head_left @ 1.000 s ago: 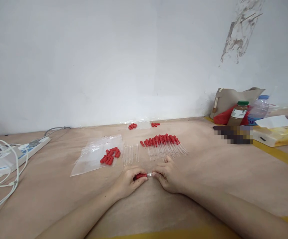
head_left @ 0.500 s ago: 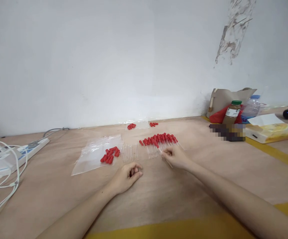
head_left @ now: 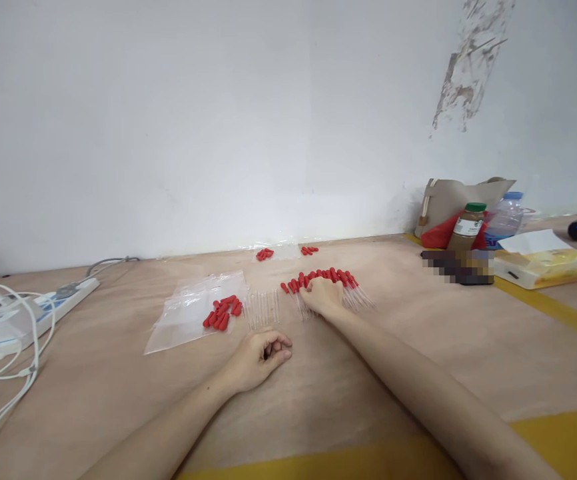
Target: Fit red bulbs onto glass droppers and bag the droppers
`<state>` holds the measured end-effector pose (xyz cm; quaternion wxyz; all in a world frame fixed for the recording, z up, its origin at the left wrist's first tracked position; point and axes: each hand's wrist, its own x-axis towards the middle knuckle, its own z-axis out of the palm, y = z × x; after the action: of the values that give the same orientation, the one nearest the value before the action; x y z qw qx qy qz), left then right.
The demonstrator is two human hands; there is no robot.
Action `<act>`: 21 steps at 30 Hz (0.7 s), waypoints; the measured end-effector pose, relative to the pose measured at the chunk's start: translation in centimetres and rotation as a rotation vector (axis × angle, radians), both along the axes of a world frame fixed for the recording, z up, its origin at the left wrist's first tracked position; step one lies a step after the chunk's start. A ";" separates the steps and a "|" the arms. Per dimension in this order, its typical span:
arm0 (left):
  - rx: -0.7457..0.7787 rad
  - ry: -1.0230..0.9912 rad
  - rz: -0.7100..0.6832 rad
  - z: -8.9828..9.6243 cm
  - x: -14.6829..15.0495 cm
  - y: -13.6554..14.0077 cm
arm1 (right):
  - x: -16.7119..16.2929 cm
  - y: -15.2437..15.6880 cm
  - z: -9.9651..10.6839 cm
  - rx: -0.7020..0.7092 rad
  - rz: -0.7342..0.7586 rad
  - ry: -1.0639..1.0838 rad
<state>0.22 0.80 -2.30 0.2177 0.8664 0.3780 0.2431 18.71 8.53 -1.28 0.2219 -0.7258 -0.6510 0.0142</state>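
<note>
A fanned row of glass droppers with red rubber bulbs (head_left: pixel 336 275) lies on the table. My right hand (head_left: pixel 322 297) is over this row, fingers bent and closed at the bulb of one dropper; the hand covers part of it and its neighbours. To the left are several bare glass tubes (head_left: pixel 262 309) side by side. Just nearer to me rests my left hand (head_left: pixel 261 359), loosely curled, thumb apart from the fingers, holding nothing. Loose red rubber bulbs (head_left: pixel 222 312) are heaped on a flat clear plastic bag (head_left: pixel 176 317).
More red bulbs (head_left: pixel 264 254) lie on clear plastic by the wall. A power strip (head_left: pixel 68 303) with white cables (head_left: pixel 31 367) is at left. At right stand a green-capped bottle (head_left: pixel 468 227), a clear bottle (head_left: pixel 506 217), a beige bag (head_left: pixel 438 207) and a tissue pack (head_left: pixel 548 267).
My right hand, which held a dropper nearer to me, has moved left and away onto the row of droppers. My left hand has barely shifted.
</note>
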 end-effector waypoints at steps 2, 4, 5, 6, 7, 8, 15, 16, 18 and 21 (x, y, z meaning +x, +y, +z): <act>-0.003 0.001 0.000 0.0 0.0 0.0 | 0.3 0.1 -0.3 -0.003 0.010 -0.011; -0.004 0.001 -0.001 -0.1 0.0 0.0 | 0.6 -0.1 -0.4 0.022 0.030 -0.010; -0.004 -0.001 -0.002 -0.1 0.0 0.0 | 0.6 -0.2 -0.4 0.043 0.040 -0.004; -0.004 -0.005 -0.001 -0.1 0.1 0.0 | 0.6 -0.4 -0.3 0.067 0.052 0.002; -0.005 -0.008 0.001 -0.1 0.1 0.0 | 0.4 -0.6 -0.3 0.091 0.074 0.008; -0.008 -0.011 0.003 -0.1 0.1 0.0 | 0.0 -0.8 -0.2 0.114 0.104 0.011; 0.009 0.007 0.012 -0.2 0.3 -0.1 | -4.7 -1.0 0.5 -0.007 0.184 -0.007; 0.011 0.007 0.013 -0.2 0.3 -0.1 | -5.3 -0.9 0.6 -0.045 0.170 0.004; 0.014 0.005 0.017 -0.1 0.2 -0.2 | -6.2 -0.6 0.8 -0.094 0.141 0.034; 0.012 0.002 0.018 -0.1 0.2 -0.1 | -6.8 -0.2 0.9 -0.128 0.108 0.075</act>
<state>0.37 0.66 -2.45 0.2099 0.8643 0.3847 0.2467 11.90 8.32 -0.37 0.1980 -0.7014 -0.6781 0.0947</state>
